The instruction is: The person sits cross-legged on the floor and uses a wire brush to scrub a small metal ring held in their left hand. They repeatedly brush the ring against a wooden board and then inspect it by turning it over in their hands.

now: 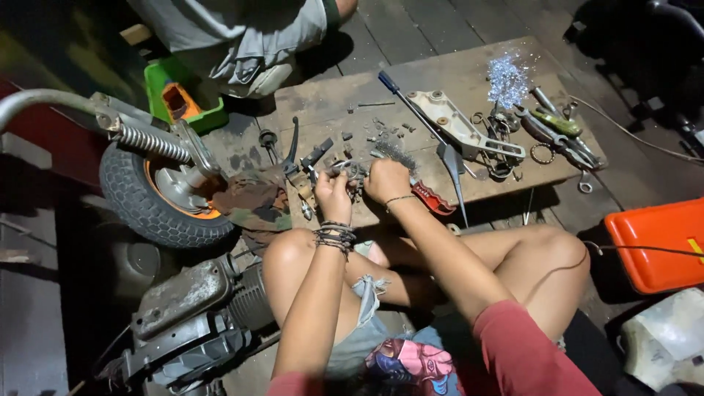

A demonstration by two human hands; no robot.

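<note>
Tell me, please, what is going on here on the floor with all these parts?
A person sits on the floor in front of a wooden board strewn with small metal parts. Their left hand and right hand are close together over the board's near edge, both gripping a small metal part between them. A red-handled tool lies just by the right wrist. A small wheel with a spring sits to the left, an engine below it. Another person crouches across the board.

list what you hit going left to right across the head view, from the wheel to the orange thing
small tyred wheel → green box → left hand → right hand → red-handled tool → pale metal bracket → pile of shiny shavings → green-handled tool → orange plastic container
</note>
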